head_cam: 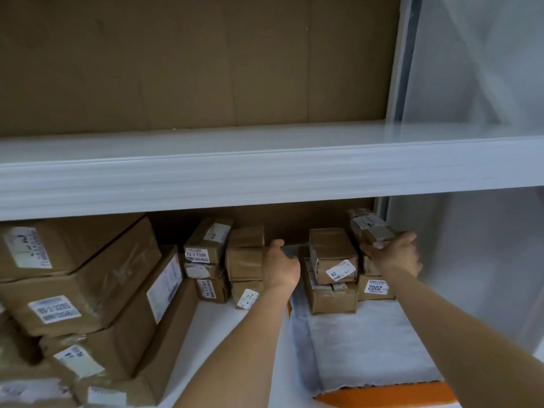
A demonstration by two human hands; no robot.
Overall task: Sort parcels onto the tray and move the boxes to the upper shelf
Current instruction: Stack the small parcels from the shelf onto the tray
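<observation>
Both arms reach deep into the lower shelf [223,328], under the pale beam of the upper shelf [265,172], which has nothing on the part I can see. The right hand [396,254] has its fingers [407,237] curled round the near end of a small taped box [372,228], the top one of the stack at the far right, and that box sits tilted, though I cannot tell whether it is clear of the one beneath. The left hand [281,267] is at the right side of the middle stack of small boxes [245,263], thumb up over the edge and fingers bent round the side, seemingly gripping the middle box, though the fingertips are hidden behind it. Between the hands stands another short stack [332,269] with a loose white label, resting on a white padded mailer [368,351] that lies flat on an orange tray [391,394]. Larger cartons [88,290] lean in a pile at the left. These little boxes look light and stiff, but the glossy tape would make them slippery; I would judge a grip across the short sides, thumb on top and fingers under, safer than pinching one end. The stacks are narrow and close together, so a sideways pull could topple a neighbour; lifting straight up before drawing out seems wiser.
</observation>
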